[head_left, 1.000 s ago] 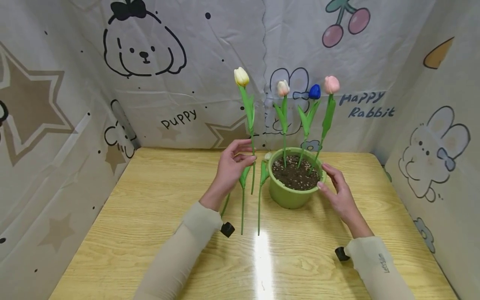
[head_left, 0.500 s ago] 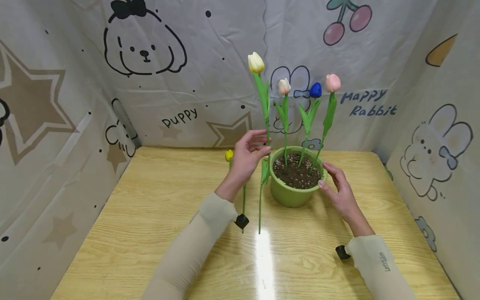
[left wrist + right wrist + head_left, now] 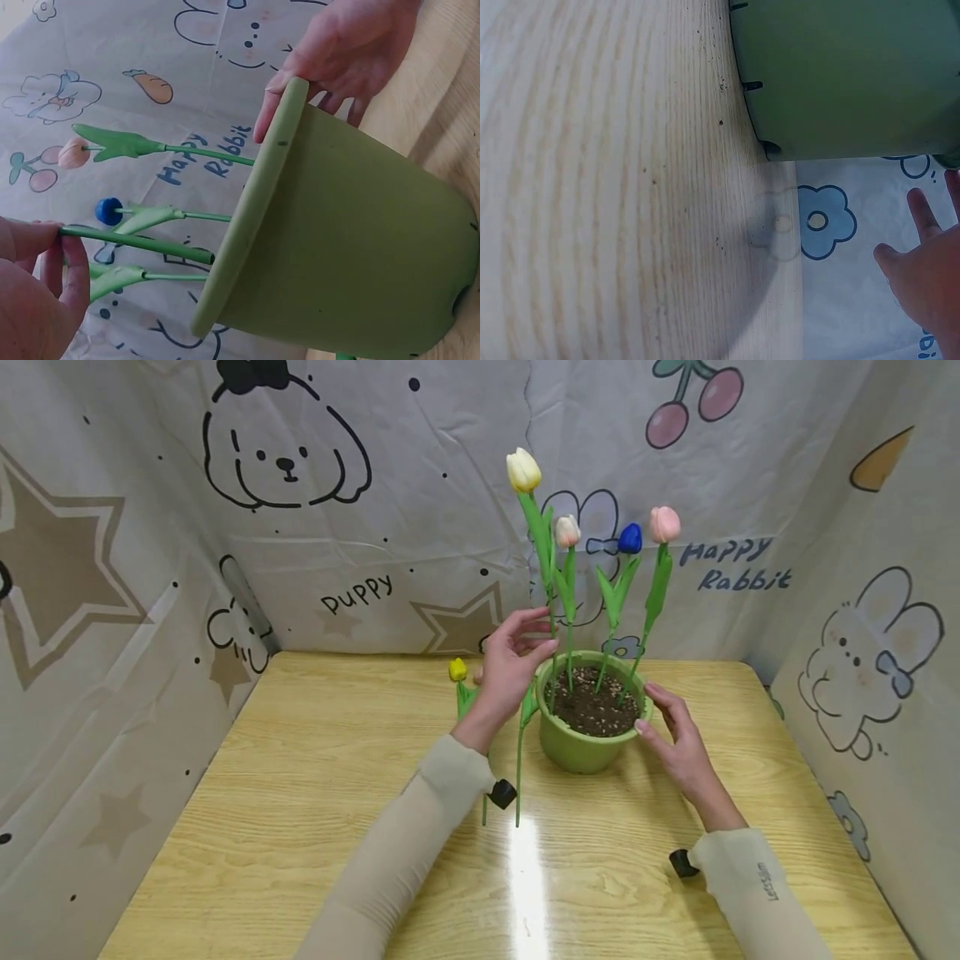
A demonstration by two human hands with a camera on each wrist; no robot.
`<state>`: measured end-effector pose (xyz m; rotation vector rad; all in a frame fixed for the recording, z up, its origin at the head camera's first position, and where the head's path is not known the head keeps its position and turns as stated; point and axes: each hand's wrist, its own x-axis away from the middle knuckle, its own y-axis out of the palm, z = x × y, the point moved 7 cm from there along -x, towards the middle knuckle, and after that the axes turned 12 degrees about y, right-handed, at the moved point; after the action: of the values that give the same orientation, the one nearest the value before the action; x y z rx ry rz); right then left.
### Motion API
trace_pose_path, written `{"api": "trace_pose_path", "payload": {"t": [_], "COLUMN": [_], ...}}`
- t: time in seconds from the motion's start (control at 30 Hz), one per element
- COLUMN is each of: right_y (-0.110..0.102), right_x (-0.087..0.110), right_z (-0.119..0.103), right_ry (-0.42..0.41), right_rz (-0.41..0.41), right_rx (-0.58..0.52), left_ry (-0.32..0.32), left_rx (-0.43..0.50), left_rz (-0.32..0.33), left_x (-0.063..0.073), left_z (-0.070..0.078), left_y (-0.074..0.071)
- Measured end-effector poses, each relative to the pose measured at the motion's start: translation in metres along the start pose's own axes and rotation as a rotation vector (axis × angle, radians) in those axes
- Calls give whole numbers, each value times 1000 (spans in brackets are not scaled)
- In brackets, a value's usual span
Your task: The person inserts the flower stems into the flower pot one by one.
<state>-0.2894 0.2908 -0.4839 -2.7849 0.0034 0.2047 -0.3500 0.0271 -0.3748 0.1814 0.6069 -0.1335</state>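
Note:
My left hand (image 3: 513,668) pinches the thin green stem of a white-and-yellow tulip (image 3: 523,470) between thumb and fingers. This flower stands tall over the left side of a green flowerpot (image 3: 581,752), its stem end overlapping the soil (image 3: 600,714) in the head view. From the left wrist camera, the stem's cut end (image 3: 212,259) shows right at the rim. My right hand (image 3: 678,743) rests thumb and index finger on the pot's right rim, its other fingers loosely extended. A pale pink-white tulip (image 3: 567,532), a blue tulip (image 3: 630,538) and a pink tulip (image 3: 664,525) rise from the pot.
A yellow tulip (image 3: 457,670) lies on the wooden table (image 3: 300,760), partly behind my left forearm. Another green stem (image 3: 519,768) lies just left of the pot. A printed cloth (image 3: 442,552) hangs behind and along both sides.
My left hand has carried the white-and-yellow tulip rightward and a little up, from beside the pot to over its left rim. The right hand has stayed on the rim.

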Motion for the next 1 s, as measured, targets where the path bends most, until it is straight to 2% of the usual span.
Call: {"api": "trace_pose_path", "payload": {"t": [0.17,0.4,0.67,1.0], "right_y": [0,0,0,0], "right_x": [0,0,0,1], "right_z": [0,1,3,1], "right_ry": [1,-10,8,8], "right_rz": [0,8,-3,-6], "right_rx": [3,12,-8,-1], "left_ry": [10,47,49,74], "left_rx": [-2,14,6,2], "left_rz": [41,58,90,99], "left_x": [-6,-10,-8,-4], "left_z": [-1,-5,-15,-25], "left_y": [2,6,5,2]}}
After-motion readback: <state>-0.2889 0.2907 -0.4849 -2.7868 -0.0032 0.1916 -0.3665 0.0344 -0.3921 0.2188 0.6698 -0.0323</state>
